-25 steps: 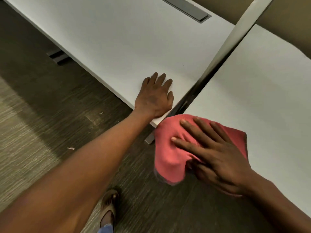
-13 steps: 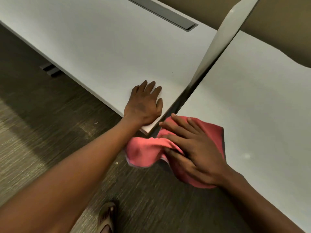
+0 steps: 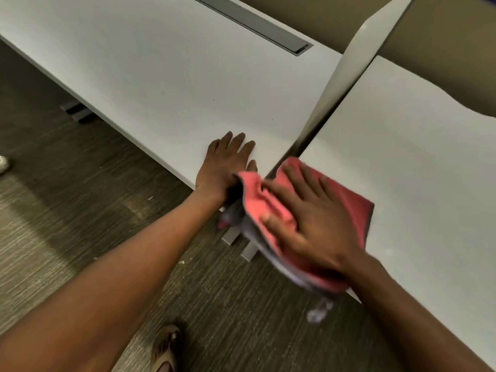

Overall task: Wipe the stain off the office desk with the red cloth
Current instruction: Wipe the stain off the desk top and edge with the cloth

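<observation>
Right hand [image 3: 308,216] presses red cloth [image 3: 271,210] flat, seemingly uncurled.

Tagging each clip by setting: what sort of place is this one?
Most likely an office. Two white desks stand side by side with a thin upright divider panel between them, a grey cable hatch is set into the left desk, and the floor is grey-brown office-style carpet.

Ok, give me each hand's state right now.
Left hand: open, flat on the left desk, holding nothing.
Right hand: open, fingers straight, pressing the red cloth at the right desk's corner.
</observation>
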`<state>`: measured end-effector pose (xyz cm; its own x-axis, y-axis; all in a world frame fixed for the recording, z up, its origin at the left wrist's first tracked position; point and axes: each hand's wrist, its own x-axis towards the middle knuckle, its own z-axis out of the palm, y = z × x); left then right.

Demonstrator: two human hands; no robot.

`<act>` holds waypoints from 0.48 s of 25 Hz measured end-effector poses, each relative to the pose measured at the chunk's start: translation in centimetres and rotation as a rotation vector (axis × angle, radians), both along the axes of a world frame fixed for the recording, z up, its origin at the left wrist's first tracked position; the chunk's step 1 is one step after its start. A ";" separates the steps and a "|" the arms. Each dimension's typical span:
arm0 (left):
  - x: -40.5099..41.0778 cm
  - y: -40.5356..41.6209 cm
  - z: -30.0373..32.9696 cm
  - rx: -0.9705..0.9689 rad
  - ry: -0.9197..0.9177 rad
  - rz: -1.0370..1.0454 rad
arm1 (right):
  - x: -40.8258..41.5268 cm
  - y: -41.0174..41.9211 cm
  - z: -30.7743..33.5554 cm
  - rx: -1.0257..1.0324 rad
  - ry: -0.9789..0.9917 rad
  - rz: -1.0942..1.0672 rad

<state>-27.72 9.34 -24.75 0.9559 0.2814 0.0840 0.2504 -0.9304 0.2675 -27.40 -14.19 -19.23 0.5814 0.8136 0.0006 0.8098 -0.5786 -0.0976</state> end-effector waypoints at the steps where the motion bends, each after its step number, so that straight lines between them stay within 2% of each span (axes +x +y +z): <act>1: -0.1 -0.2 -0.1 0.005 -0.028 0.014 | -0.9 -1.3 -0.3 0.014 0.016 0.080; 3: -0.2 -0.5 -0.1 0.001 -0.071 0.025 | 0.3 -2.9 -0.1 0.070 0.078 0.126; 6: -0.3 -0.5 0.0 -0.028 -0.045 0.017 | 5.1 -2.4 1.0 0.097 0.121 -0.101; 9: -0.3 -0.3 0.1 -0.027 -0.044 0.005 | 6.8 0.1 1.3 0.021 0.090 -0.273; 12: -0.1 -0.2 0.0 -0.005 -0.021 0.001 | 2.3 1.0 0.4 -0.023 0.044 -0.168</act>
